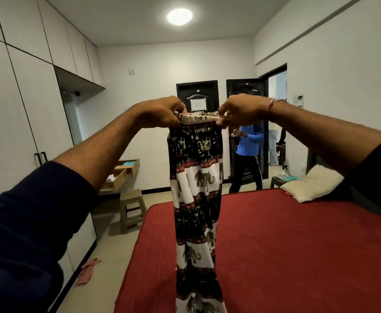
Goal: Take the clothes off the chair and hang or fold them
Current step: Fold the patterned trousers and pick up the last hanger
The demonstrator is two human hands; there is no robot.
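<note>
Both arms are stretched out in front at about head height, and between them hangs a pair of patterned trousers (196, 199), black, white and dark red bands printed with elephants. The left hand (162, 112) pinches one end of the waistband, fingers curled round the gathered cloth, and the right hand (241, 111) pinches the other end the same way (a pink thread band sits on that wrist). The waistband is pulled fairly taut between the two hands, and the legs fall straight down together, running past the lower edge of the view in front of the bed (297, 256), which carries a red cover. A cream pillow (313, 184) lies at the far right corner of the bed. On the left stands a row of pale wardrobe doors (15, 109), beyond them open wooden drawers (121, 171) and a small plastic stool (132, 207). A pinkish cloth (88, 271) lies crumpled on the floor by the wardrobe. At the back, a person in a blue top (249, 143) stands near the open dark doorway.
</note>
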